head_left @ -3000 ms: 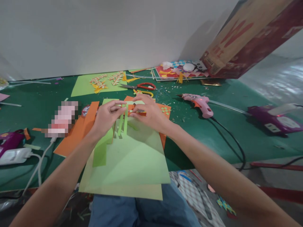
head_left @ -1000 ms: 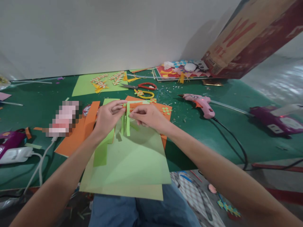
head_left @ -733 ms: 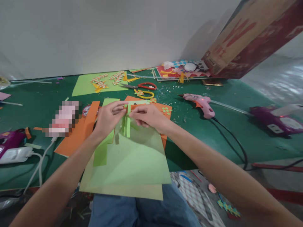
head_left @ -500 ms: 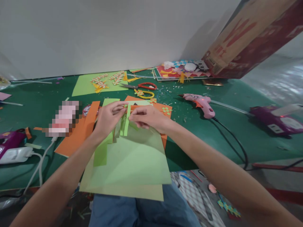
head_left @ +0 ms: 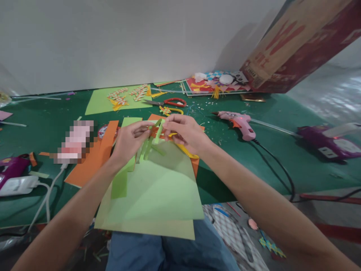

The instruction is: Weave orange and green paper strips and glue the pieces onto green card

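My left hand (head_left: 130,142) is closed, thumb and forefinger pinching a small weave of green and orange paper strips. The orange strip (head_left: 153,132) shows between my hands. Several green strip ends (head_left: 146,148) hang below my left fingertips. My right hand (head_left: 184,132) is closed at the end of a green paper strip (head_left: 159,131), which arches up in a loop. Part of its grip is hidden behind the fingers. Beneath my hands lie light green paper sheets (head_left: 158,188). A yellow item with a toothed edge (head_left: 186,150) lies under my right hand.
Red-handled scissors (head_left: 175,102) lie behind my hands, near finished woven pieces (head_left: 117,97) on green paper. A pink glue gun (head_left: 239,122) with a cord lies right, beside a purple power strip (head_left: 327,143). Orange paper (head_left: 90,162) and a blurred phone-like object (head_left: 77,141) lie left.
My right hand has moved slightly up and right, drawing the green strip into a raised loop. The yellow toothed item now shows beneath it. My left hand has stayed in place.
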`<state>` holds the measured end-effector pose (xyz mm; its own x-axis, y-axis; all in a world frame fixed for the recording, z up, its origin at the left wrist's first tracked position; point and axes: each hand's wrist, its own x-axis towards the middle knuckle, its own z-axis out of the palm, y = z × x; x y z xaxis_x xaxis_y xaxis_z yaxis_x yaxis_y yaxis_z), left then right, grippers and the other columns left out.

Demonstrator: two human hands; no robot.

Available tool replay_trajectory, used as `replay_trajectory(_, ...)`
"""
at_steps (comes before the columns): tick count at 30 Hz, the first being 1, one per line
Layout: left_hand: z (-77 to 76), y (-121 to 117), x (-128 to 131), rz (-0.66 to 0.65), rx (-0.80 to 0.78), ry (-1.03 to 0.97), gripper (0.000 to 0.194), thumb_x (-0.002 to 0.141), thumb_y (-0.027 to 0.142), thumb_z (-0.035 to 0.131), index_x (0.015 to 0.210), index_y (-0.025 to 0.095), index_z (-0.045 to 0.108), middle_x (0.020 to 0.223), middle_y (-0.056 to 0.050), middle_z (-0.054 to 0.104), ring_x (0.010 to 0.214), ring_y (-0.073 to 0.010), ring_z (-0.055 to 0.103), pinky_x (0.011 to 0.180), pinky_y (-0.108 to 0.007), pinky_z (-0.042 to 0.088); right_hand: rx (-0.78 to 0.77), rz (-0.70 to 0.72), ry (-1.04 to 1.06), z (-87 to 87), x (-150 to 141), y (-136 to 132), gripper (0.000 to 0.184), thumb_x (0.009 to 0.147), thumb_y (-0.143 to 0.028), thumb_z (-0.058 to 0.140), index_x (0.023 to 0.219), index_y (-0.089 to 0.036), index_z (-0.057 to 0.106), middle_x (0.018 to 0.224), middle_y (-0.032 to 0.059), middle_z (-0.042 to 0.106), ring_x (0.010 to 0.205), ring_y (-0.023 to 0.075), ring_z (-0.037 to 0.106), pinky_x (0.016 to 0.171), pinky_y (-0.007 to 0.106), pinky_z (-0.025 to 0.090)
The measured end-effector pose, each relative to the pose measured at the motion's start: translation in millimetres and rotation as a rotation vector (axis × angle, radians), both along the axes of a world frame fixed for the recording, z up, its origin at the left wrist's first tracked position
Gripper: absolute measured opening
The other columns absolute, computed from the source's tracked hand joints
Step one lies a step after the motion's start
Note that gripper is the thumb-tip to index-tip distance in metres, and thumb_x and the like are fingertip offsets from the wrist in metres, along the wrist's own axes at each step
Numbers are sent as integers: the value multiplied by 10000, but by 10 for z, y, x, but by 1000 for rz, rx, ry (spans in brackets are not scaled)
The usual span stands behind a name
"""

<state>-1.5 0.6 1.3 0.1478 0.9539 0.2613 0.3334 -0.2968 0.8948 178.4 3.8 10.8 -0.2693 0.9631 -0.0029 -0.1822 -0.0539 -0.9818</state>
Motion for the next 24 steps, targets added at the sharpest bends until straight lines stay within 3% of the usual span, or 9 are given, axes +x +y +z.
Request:
replay_trajectory(7,55,-20,15,-31,-47,-2,264,709,327,724,935,190,718,838,-38,730,796,-174,687,799,-312,562,43,-83,-44,-28,-5,35,182,655,-202,693,717,-186,523,559,-48,563,430,41,437,365,185,246)
replay_trajectory(14,73,-25,13,-32,-69,36,298,682,320,742,947,186,724,765,-12,688,730,-146,651,759,-299,564,278,-222,-161,-97,4,79,190,630,-174,685,749,-190,538,713,-37,589,641,79,543,590,235,441)
replay_trajectory(24,35,-8,-2,-51,-85,61,321,666,335,751,955,197,731,762,-13,691,740,-161,659,791,-326,566,363,-245,-237,-82,24,76,148,682,-200,647,771,-201,529,778,-14,590,718,106,560,652,261,459)
